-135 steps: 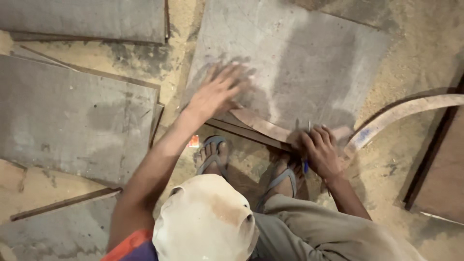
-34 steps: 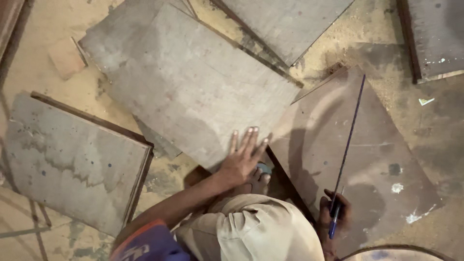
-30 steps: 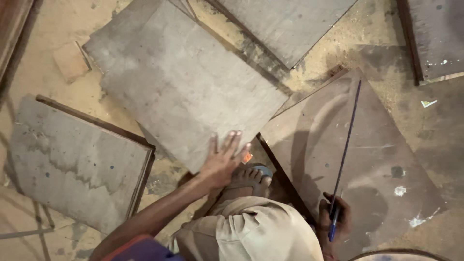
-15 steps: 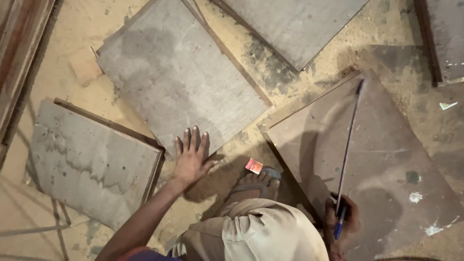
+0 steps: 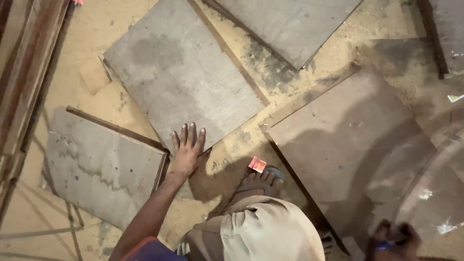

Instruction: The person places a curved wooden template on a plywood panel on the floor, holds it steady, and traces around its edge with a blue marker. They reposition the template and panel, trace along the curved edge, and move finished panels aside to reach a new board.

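floor (image 5: pixel 232 159) was sandy, covered w/ sawdust. big grey board (image 5: pixel 181 77) lay flat at centre, tilted diag. brown board (image 5: pixel 357 150) lay to its right, near the person's foot, a curved strip (image 5: pixel 425 164) resting on its right part. 2nd grey board (image 5: pixel 104 166) lay lower left, just beside the big one. another grey board (image 5: pixel 285 24) lay at top, and planks (image 5: pixel 24 72) ran along the left edge. small wood block (image 5: pixel 94 75) sat on the sand left of the big board. left hand (image 5: pixel 186 152) lay flat, palm down, on the big board's lower corner, fingers (image 5: pixel 193 135) straight and slightly spread, gripping nothing. right hand (image 5: pixel 394 239) was at bottom right over the brown board, blurred; something blue in it, can't tell how the fingers were set. sandal (image 5: pixel 263 179) showed below centre, w/ a small red-white packet (image 5: pixel 257 164) just by its toe.
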